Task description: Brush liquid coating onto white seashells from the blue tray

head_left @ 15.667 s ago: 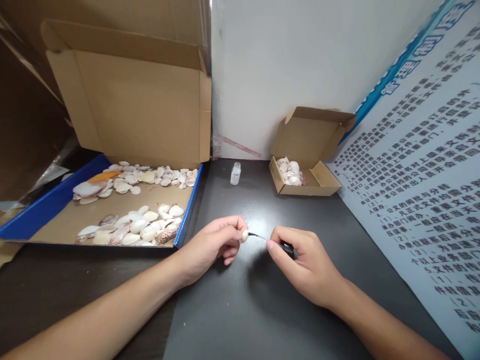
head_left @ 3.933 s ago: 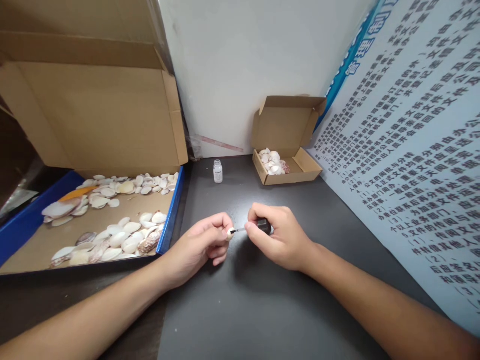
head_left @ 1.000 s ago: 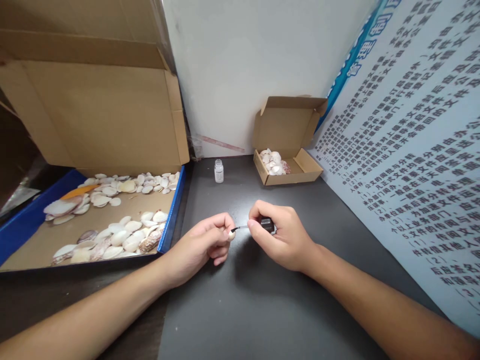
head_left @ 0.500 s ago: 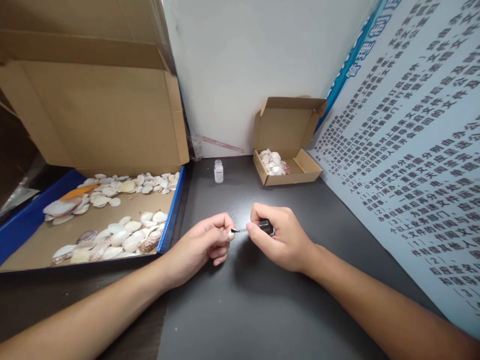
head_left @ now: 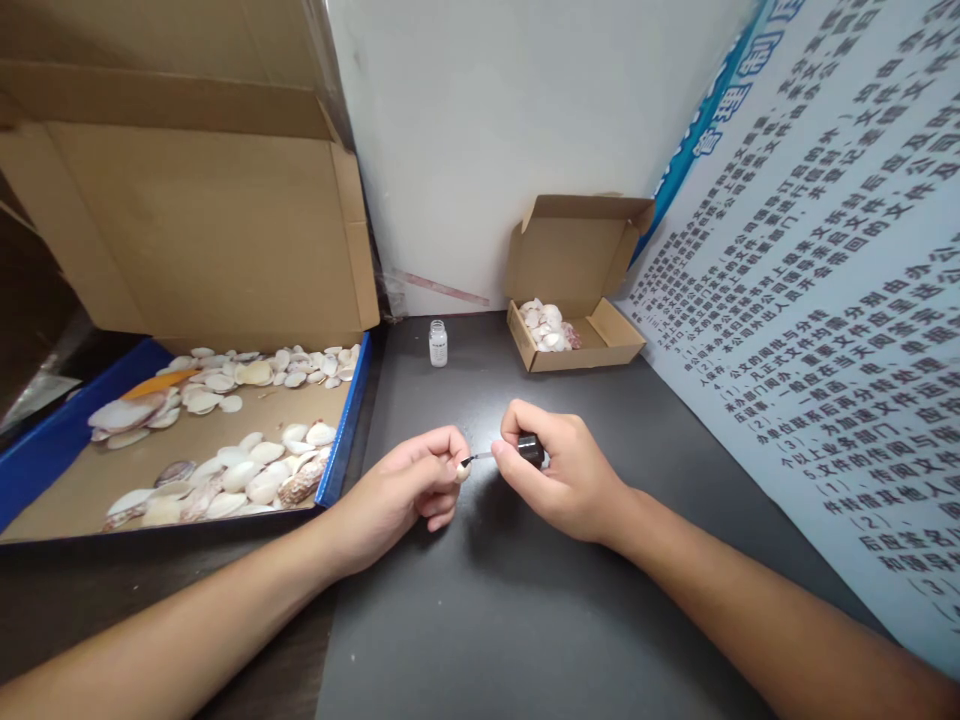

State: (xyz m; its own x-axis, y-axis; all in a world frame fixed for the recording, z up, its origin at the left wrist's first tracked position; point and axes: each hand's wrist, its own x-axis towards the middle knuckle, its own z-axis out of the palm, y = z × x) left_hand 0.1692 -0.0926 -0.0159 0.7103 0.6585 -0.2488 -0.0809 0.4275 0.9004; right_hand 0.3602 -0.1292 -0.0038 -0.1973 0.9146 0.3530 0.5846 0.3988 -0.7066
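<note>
Between the thumb and fingers of my left hand (head_left: 420, 478) is a small pale shell (head_left: 463, 472), mostly covered by the fingertips. My right hand (head_left: 566, 470) is closed around the black cap of a brush (head_left: 531, 450). The brush's thin stem points left, and its dark bristle tip meets the shell's upper edge. Behind the hands, a small clear glass bottle (head_left: 438, 345) with a white label stands upright, its mouth uncapped.
At left, a blue-sided cardboard box (head_left: 341, 430) holds many white and brownish shells (head_left: 240, 475) and an orange piece (head_left: 159, 384). A smaller cardboard box (head_left: 611, 350) with shells (head_left: 549, 325) stands at the back right. A printed sheet (head_left: 825, 300) lines the right side.
The black cap has turned slightly in my right hand, and the brush tip has shifted a little on the shell. My left hand stays almost still.
</note>
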